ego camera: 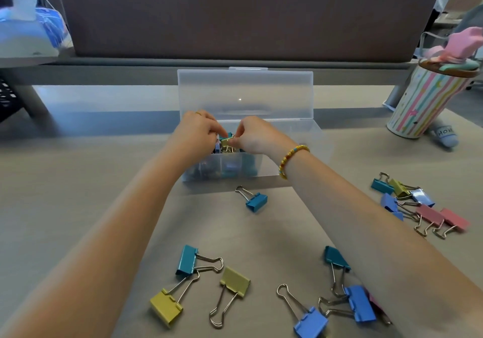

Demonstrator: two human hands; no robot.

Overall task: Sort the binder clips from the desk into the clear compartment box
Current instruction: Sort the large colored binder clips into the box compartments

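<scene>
Both my hands meet over the left end of the clear compartment box (261,165), which sits open on the bench (78,194) with its lid (245,92) standing up behind. My left hand (194,134) and my right hand (254,136) have fingertips curled in toward each other, and together they pinch a small yellow-green binder clip (226,142) right above the compartments. The grip is narrow on both sides, closed on that one clip; which fingers bear the load I cannot tell. The clip hangs just over other clips already inside the box, blue and gold ones showing dimly through the front wall.

The relation that matters next, I judge, is straight down: the held clip sits directly above the left compartments, so it only needs lowering and letting go.

Many clips wait on the bench. A blue clip (254,201) lies just in front of the box, between my forearms, its wire handles pointing away to the left. It is about equally near either hand. Nearer to me lie teal, yellow and blue clips, and a mixed cluster (418,204) sits well to my right, beyond my right forearm, near a striped cup (423,102).
</scene>
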